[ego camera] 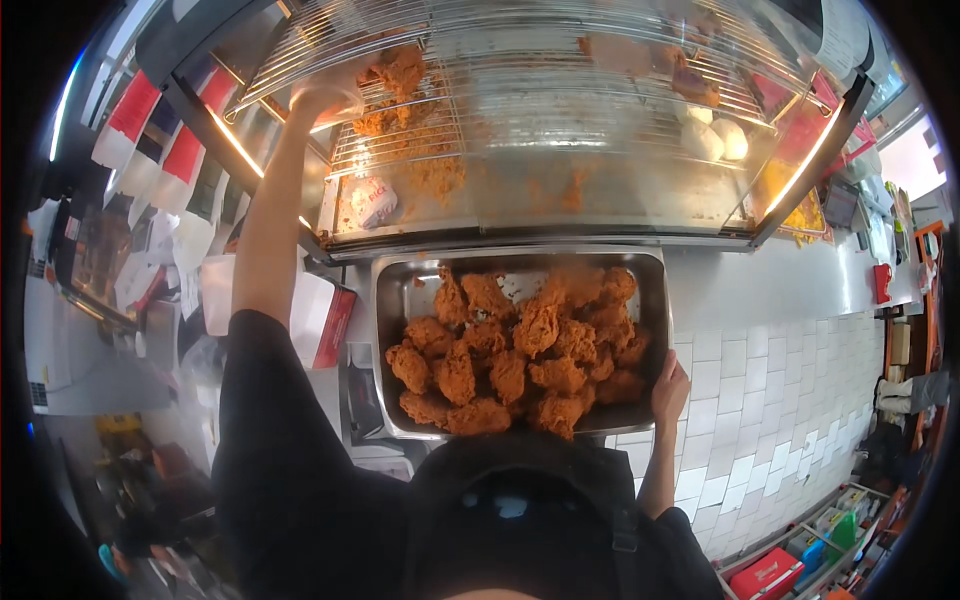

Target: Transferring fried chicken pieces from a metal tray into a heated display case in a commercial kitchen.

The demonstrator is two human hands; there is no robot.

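Note:
A deep stainless-steel pan (405, 281) full of fried chicken pieces (510, 375) is in front of my body. My right hand (670, 386) grips the pan's right rim. My left arm reaches up into a lit display warmer, where my left hand (326, 97) is at the left end of a wire rack (450, 127). Something clear, perhaps a plastic glove, covers that hand. Close to its fingers is a piece of fried chicken (399, 71); blur hides whether they hold it. More breaded chicken (394, 116) and crumbs lie on the rack below.
A wrapped item bearing writing (373, 201) sits at the warmer's lower left, with pale wrapped items (712, 139) at its right. Lit metal posts (232, 139) frame the opening. Red-and-white cartons (322, 319) stand left of the pan. White floor tiles (750, 390) show at right.

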